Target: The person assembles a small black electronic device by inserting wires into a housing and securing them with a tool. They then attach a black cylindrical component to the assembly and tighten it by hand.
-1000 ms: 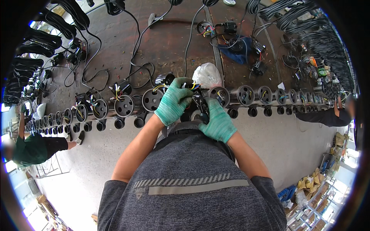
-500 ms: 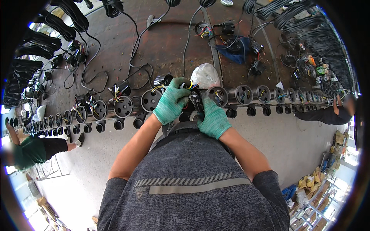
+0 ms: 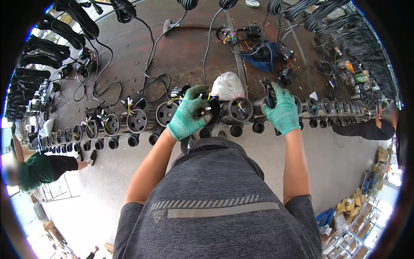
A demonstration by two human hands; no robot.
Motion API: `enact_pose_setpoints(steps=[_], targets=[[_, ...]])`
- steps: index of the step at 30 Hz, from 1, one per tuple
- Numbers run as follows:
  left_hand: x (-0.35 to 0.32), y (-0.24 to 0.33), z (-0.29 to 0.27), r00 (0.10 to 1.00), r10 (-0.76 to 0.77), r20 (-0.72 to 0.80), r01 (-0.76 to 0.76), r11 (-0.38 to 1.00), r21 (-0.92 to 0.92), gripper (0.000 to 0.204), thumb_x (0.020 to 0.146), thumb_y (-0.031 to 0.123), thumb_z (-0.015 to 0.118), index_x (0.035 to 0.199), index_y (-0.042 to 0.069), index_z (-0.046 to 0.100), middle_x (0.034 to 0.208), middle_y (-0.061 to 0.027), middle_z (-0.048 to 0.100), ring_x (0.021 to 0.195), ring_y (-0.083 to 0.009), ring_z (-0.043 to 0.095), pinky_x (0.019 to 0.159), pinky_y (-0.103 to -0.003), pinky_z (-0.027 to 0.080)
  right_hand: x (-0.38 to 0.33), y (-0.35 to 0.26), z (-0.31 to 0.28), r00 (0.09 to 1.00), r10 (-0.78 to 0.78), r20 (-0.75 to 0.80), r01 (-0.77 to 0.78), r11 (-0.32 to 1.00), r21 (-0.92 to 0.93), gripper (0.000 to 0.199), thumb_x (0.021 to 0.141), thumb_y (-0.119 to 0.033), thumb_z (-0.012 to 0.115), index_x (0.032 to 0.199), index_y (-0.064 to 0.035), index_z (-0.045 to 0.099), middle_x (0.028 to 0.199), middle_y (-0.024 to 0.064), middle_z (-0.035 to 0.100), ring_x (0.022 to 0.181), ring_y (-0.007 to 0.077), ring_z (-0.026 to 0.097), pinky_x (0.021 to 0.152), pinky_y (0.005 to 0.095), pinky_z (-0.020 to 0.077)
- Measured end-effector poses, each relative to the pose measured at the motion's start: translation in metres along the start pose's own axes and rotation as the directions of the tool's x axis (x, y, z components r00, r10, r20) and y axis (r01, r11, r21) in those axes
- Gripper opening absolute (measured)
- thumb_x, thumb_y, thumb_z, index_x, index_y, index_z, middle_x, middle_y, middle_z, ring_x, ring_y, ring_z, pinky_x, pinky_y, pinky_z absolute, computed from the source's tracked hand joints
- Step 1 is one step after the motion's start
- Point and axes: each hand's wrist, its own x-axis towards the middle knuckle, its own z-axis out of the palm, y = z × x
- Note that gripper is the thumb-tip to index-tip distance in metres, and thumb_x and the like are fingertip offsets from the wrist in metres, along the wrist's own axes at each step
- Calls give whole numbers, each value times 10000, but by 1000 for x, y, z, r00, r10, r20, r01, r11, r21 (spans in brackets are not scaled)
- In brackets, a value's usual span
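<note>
Black round housing (image 3: 212,111) under left hand (image 3: 188,114), well apart from right hand (image 3: 282,111).

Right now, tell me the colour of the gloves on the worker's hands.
Green, on both the left hand and right hand; the head view shows them clearly.

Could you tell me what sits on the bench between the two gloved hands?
In the head view, one round black housing sits between left hand and right hand.

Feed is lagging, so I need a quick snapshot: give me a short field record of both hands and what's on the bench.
left hand: green glove, gripping a round black housing with coloured wires
right hand: green glove, holding a black tool
bench: brown, row of round black housings along near edge
behind hands: white plastic bag
others: a person at each end
</note>
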Motion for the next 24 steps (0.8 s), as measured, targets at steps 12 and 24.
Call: enact_pose_setpoints(steps=[12,24], targets=[[-14,-4,1,986,-95,-135,105,992,65,250,817,26,851,1046,7,752,1484,-183,569,1327,-339,602,1077,-409,526,0,-52,13,932,-305,-196,362,822,440,498,926,-211,797,1390,-100,656,1370,172,646,1248,388,623,1074,470,525],[-9,5,-11,995,-97,-21,95,992,-78,135,860,44,761,964,24,678,1476,-160,587,1235,-254,624,1007,-393,532,43,-106,42,948,-276,156,81,688,721,201,1006,-204,745,1081,-21,784,1000,154,752,877,240,705,838,364,554]])
